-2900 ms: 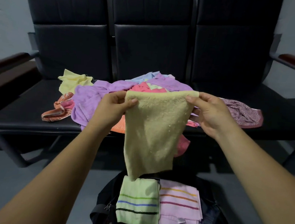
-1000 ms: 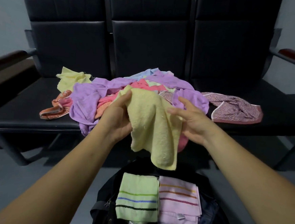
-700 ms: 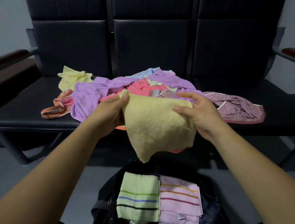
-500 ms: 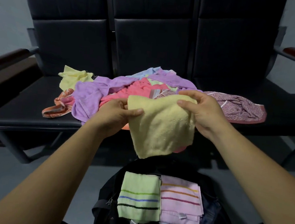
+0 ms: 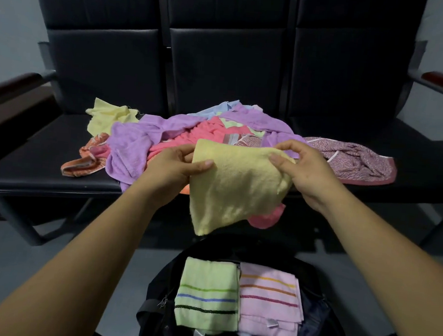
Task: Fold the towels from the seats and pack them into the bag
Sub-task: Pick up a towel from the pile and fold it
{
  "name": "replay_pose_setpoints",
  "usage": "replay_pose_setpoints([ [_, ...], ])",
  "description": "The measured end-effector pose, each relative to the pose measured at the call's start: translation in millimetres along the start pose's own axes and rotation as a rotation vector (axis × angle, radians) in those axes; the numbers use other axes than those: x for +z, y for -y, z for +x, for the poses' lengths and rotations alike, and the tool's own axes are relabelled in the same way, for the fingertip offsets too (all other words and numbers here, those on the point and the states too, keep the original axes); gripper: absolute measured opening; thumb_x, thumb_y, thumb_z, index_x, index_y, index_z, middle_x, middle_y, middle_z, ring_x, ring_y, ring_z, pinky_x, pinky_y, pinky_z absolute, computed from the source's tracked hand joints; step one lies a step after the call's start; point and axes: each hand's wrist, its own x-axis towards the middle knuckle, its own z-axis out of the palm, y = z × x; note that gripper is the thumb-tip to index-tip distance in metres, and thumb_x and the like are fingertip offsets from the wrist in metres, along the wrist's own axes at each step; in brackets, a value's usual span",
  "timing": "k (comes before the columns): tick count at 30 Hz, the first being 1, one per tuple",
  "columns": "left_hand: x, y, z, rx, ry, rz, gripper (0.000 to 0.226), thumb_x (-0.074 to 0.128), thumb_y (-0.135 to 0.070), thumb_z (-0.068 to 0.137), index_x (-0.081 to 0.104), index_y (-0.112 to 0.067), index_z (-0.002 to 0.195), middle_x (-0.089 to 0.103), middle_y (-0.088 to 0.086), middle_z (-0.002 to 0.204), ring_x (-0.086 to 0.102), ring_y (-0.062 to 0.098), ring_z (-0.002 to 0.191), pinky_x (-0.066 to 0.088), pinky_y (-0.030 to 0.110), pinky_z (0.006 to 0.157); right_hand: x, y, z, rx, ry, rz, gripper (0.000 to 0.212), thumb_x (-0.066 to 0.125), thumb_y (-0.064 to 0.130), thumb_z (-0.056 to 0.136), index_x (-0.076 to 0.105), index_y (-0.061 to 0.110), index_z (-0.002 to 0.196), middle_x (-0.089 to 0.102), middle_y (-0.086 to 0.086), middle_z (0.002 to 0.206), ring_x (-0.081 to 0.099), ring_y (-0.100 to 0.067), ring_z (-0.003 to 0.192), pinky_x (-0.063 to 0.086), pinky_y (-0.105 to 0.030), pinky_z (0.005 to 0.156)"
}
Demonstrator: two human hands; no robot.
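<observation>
Hands, two, both engaged: my left hand pinches the top left corner of the yellow towel, thumb on its near face; my right hand pinches the top right edge, fingers curled over it. Yellow towel: held in the air between seats and bag, apparently doubled over, lower corner hanging to a point toward 6 o'clock, edges not squared. Bag: black, open on the floor at 6 o'clock, below the hanging towel. Contents: green striped towel, folded, left side; pink striped towel, folded, touching it on the right. Seats: black, across 12 o'clock, carrying the unfolded stock: purple towel and coral towel heaped at centre, pale yellow towel at 10 o'clock, orange towel just below it, maroon patterned towel at 2 o'clock. Step in hand, as I judge it: folding, part-way, one towel of many. Next move, as I judge it: bring the hanging corner up to meet the held edge, square it to roughly the footprint of the packed towels, then lower it onto them; terry is limp, so both pinches should hold until the fold is closed.
</observation>
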Motion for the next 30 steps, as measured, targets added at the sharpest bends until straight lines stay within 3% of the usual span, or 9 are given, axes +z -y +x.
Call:
replay_pose_setpoints([
  [5, -1.1, 7.0, 2.1, 0.115, -0.138, 0.235, 0.018, 0.076, -0.009, 0.085, 0.074, -0.010, 0.103, 0.078, 0.006, 0.098, 0.073, 0.021, 0.096, 0.057, 0.042, 0.095, -2.8, 10.3, -3.9, 0.119, -0.027, 0.349, 0.018, 0.078, 0.008, 0.083, 0.071, 0.017, 0.096, 0.070, -0.014, 0.105, 0.071, -0.018, 0.077, 0.059, -0.032, 0.073],
  [8, 0.2, 8.1, 0.9, 0.129, -0.185, 0.233, 0.018, 0.079, -0.018, 0.084, 0.076, -0.010, 0.100, 0.078, 0.004, 0.097, 0.073, 0.023, 0.099, 0.057, 0.045, 0.095, -6.8, 12.4, -6.9, 0.170, 0.130, 0.458, 0.037, 0.077, 0.004, 0.073, 0.068, 0.009, 0.109, 0.069, -0.016, 0.107, 0.071, -0.022, 0.089, 0.061, -0.033, 0.082],
  [11, 2.3, 10.1, 2.0, 0.146, -0.209, 0.218, 0.016, 0.079, -0.017, 0.083, 0.077, -0.010, 0.097, 0.077, 0.002, 0.096, 0.072, 0.019, 0.098, 0.055, 0.042, 0.098, -11.9, 8.9, -7.7, 0.131, 0.179, 0.087, 0.048, 0.080, -0.005, 0.075, 0.068, 0.015, 0.116, 0.069, -0.012, 0.115, 0.071, -0.026, 0.102, 0.061, -0.033, 0.080],
  [13, 4.8, 11.5, 2.4, 0.164, -0.230, 0.217, 0.010, 0.080, -0.013, 0.082, 0.076, -0.014, 0.091, 0.075, 0.001, 0.093, 0.070, 0.016, 0.094, 0.054, 0.041, 0.099, -15.6, 9.2, -8.0, 0.016, 0.104, -0.356, 0.040, 0.084, 0.006, 0.077, 0.070, 0.022, 0.111, 0.070, 0.001, 0.104, 0.067, -0.015, 0.093, 0.056, -0.026, 0.079],
  [15, 8.3, 12.4, 3.1, 0.190, -0.231, 0.180, 0.009, 0.078, -0.011, 0.083, 0.075, -0.015, 0.091, 0.074, 0.001, 0.095, 0.069, 0.015, 0.097, 0.054, 0.039, 0.098, -18.0, 9.4, -8.9, -0.069, 0.047, -0.456, 0.023, 0.081, 0.011, 0.080, 0.072, 0.024, 0.097, 0.068, 0.007, 0.087, 0.060, -0.008, 0.076, 0.048, -0.020, 0.067],
  [18, 14.9, 11.8, 0.8, 0.242, -0.196, 0.080, 0.012, 0.074, -0.011, 0.086, 0.073, -0.012, 0.099, 0.075, 0.002, 0.101, 0.069, 0.014, 0.100, 0.053, 0.031, 0.094, -23.6, 2.2, -7.0, -0.092, -0.012, -0.228, 0.016, 0.077, 0.007, 0.083, 0.072, 0.022, 0.087, 0.068, 0.000, 0.082, 0.061, -0.012, 0.074, 0.049, -0.026, 0.068],
  [24, 31.3, 17.0, -3.3, 0.295, -0.127, 0.066, 0.032, 0.070, -0.024, 0.089, 0.071, -0.015, 0.119, 0.072, 0.006, 0.117, 0.066, 0.019, 0.111, 0.052, 0.036, 0.098, -23.3, -2.4, -15.3, 0.216, -0.027, 0.525, 0.015, 0.065, 0.002, 0.092, 0.070, 0.006, 0.105, 0.077, -0.010, 0.095, 0.074, -0.022, 0.088, 0.060, -0.033, 0.074],
  [27, 41.7, 17.5, -6.4, 0.249, -0.090, 0.117, 0.035, 0.061, -0.026, 0.099, 0.062, -0.029, 0.133, 0.073, -0.009, 0.116, 0.069, 0.008, 0.107, 0.056, 0.025, 0.086, -29.5, -5.8, -14.7, 0.318, -0.036, 0.746, 0.031, 0.068, 0.012, 0.092, 0.067, 0.002, 0.121, 0.075, -0.015, 0.111, 0.074, -0.025, 0.100, 0.062, -0.037, 0.079],
  [30, 50.4, 27.5, -8.3, 0.218, -0.077, 0.177, 0.037, 0.053, -0.025, 0.104, 0.053, -0.032, 0.140, 0.071, -0.017, 0.106, 0.068, -0.009, 0.092, 0.052, 0.010, 0.071, -37.3, -15.0, -21.9, 0.394, 0.077, 0.721, 0.036, 0.068, 0.022, 0.087, 0.068, 0.006, 0.118, 0.075, -0.011, 0.112, 0.074, -0.022, 0.100, 0.062, -0.037, 0.079],
])
